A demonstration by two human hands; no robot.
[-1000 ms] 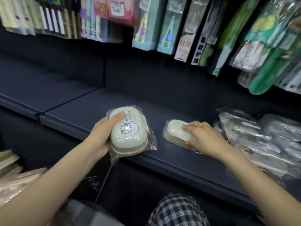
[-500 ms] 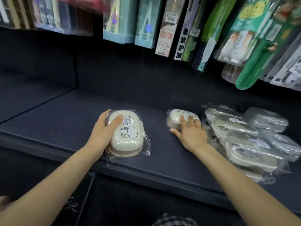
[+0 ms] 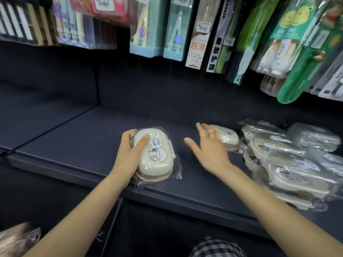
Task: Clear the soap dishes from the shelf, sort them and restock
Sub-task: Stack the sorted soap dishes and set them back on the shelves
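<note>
We are looking down at a dark shelf (image 3: 78,138) in a shop, with toothbrush packs (image 3: 196,32) hanging above it. Taking the cream soap dish with the bear drawing (image 3: 155,156) as our landmark: it sits near the shelf's front edge, sealed in clear wrap, its long axis running from the front edge toward the back, slightly angled. Our left hand (image 3: 130,156) grasps it from its left side, thumb across the lid near the price sticker, fingers wrapped around the far end.

To the right of this dish, a little farther back, lies a second wrapped soap dish (image 3: 227,137). Our right hand (image 3: 209,151) hovers between the two dishes, fingers spread and released, holding nothing; its fingertips overlap the second dish's left end, though we cannot tell whether they touch it. Farther right of the landmark, a loose pile of wrapped soap dishes (image 3: 289,164) fills the shelf.

We judge that the right hand is the nearer one for the second dish, which lies just beyond its fingers, toward the back and right.
</note>
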